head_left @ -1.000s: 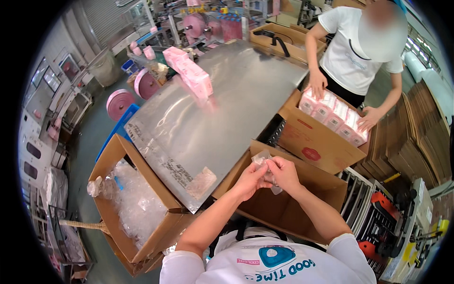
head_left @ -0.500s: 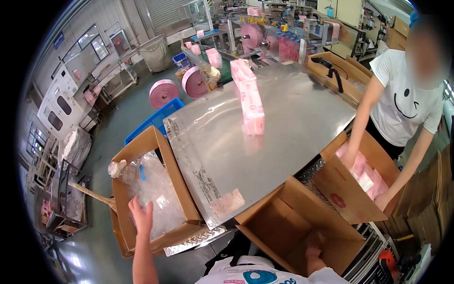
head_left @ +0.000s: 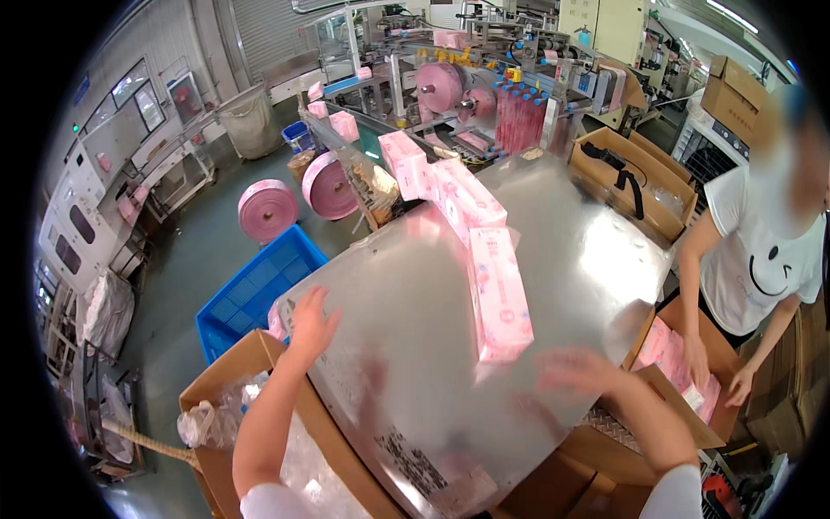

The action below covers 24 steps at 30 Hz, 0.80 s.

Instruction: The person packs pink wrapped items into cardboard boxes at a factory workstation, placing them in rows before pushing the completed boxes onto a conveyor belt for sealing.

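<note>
My left hand (head_left: 313, 329) is over the left edge of the metal table (head_left: 415, 320), fingers spread, holding nothing. My right hand (head_left: 577, 372) reaches in over the table's right part. Motion blurs it, but its fingers look stretched out with nothing in them. Between the hands, closer to the right one, lies a long pink-and-white pack (head_left: 501, 298), apart from both. Behind it a second pink pack (head_left: 465, 197) lies at an angle, and farther back are more pink packs (head_left: 406, 163) by the machine's outlet.
An open carton (head_left: 333, 441) of clear plastic bags stands left, beside a blue crate (head_left: 251, 285). Another open carton (head_left: 562, 480) is below my right forearm. At the right a co-worker (head_left: 761, 233) has both hands at a carton of pink packs (head_left: 661, 350). Pink film rolls (head_left: 268, 210) stand behind.
My left hand has risen from the bag carton to the table edge. My right hand has come out of the empty carton over the table. The pink packs have spread nearer to me.
</note>
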Each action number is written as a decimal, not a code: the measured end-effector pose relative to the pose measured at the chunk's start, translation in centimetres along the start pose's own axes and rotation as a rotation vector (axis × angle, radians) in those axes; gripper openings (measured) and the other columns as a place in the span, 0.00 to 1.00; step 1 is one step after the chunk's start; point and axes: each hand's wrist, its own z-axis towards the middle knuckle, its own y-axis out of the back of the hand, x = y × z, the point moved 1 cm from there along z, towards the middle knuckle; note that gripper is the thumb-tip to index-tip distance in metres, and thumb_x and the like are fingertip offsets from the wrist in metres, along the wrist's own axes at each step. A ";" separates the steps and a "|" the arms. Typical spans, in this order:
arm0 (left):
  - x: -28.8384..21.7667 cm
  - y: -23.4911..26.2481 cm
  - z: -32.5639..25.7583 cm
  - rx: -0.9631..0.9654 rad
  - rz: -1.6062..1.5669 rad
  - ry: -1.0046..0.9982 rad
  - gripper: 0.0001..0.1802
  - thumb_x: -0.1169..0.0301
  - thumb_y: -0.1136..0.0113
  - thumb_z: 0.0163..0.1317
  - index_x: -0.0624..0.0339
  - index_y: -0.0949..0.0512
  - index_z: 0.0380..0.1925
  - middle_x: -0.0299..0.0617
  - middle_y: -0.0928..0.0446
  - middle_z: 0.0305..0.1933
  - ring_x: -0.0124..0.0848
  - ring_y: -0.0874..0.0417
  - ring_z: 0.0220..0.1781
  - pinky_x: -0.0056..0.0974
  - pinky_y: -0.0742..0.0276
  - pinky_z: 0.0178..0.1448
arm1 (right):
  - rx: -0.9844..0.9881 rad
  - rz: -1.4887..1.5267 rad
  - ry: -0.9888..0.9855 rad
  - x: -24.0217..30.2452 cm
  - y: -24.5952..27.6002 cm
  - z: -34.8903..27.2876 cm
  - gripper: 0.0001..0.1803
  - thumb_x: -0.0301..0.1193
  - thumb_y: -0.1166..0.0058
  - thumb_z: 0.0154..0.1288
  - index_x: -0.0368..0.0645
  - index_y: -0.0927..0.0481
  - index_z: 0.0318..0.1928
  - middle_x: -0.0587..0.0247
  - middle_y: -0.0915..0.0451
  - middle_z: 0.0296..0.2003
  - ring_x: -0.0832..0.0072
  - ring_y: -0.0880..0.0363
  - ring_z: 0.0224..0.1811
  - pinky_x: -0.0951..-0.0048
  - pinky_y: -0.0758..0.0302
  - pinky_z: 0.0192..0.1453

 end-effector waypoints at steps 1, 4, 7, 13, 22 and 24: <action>-0.7 -1.5 3.6 0.037 -0.011 -0.030 0.28 0.62 0.38 0.53 0.64 0.30 0.52 0.56 0.31 0.58 0.52 0.33 0.61 0.48 0.38 0.64 | -0.100 -0.254 0.242 1.8 1.7 4.2 0.20 0.36 0.48 0.65 0.43 0.25 0.55 0.65 0.20 0.45 0.77 0.24 0.49 0.74 0.28 0.53; -6.6 -6.5 15.1 0.107 0.006 -0.092 0.33 0.57 0.39 0.52 0.63 0.33 0.56 0.52 0.39 0.65 0.47 0.40 0.67 0.51 0.41 0.65 | -0.425 -0.551 0.305 8.5 7.1 13.6 0.25 0.40 0.44 0.60 0.39 0.26 0.55 0.59 0.20 0.45 0.72 0.23 0.47 0.72 0.29 0.53; -10.7 -11.2 23.3 0.078 -0.001 -0.138 0.34 0.51 0.42 0.55 0.59 0.33 0.58 0.53 0.43 0.68 0.48 0.44 0.69 0.57 0.45 0.66 | -0.674 -1.099 0.300 12.4 10.6 23.0 0.36 0.50 0.44 0.53 0.42 0.30 0.59 0.49 0.27 0.55 0.57 0.27 0.56 0.64 0.32 0.59; -13.3 -17.7 28.1 0.284 0.049 -0.034 0.35 0.42 0.47 0.54 0.46 0.32 0.60 0.48 0.49 0.71 0.49 0.54 0.73 0.75 0.55 0.62 | -0.717 -1.055 -0.030 11.3 11.4 35.3 0.51 0.49 0.41 0.47 0.53 0.51 0.70 0.46 0.44 0.66 0.48 0.38 0.64 0.55 0.37 0.64; -12.2 -18.5 23.3 0.289 0.142 -0.155 0.28 0.44 0.49 0.58 0.48 0.24 0.51 0.42 0.43 0.66 0.50 0.47 0.68 0.68 0.38 0.54 | -0.741 -0.964 -0.277 7.0 17.7 29.5 0.56 0.48 0.42 0.45 0.56 0.59 0.71 0.39 0.49 0.66 0.47 0.35 0.62 0.55 0.33 0.61; -12.4 -17.7 19.3 0.214 0.081 -0.227 0.30 0.41 0.49 0.57 0.52 0.22 0.47 0.45 0.42 0.66 0.51 0.46 0.68 0.69 0.36 0.51 | -0.710 -0.983 -0.311 5.2 16.8 25.2 0.56 0.48 0.43 0.45 0.57 0.60 0.72 0.36 0.49 0.66 0.46 0.35 0.61 0.56 0.32 0.60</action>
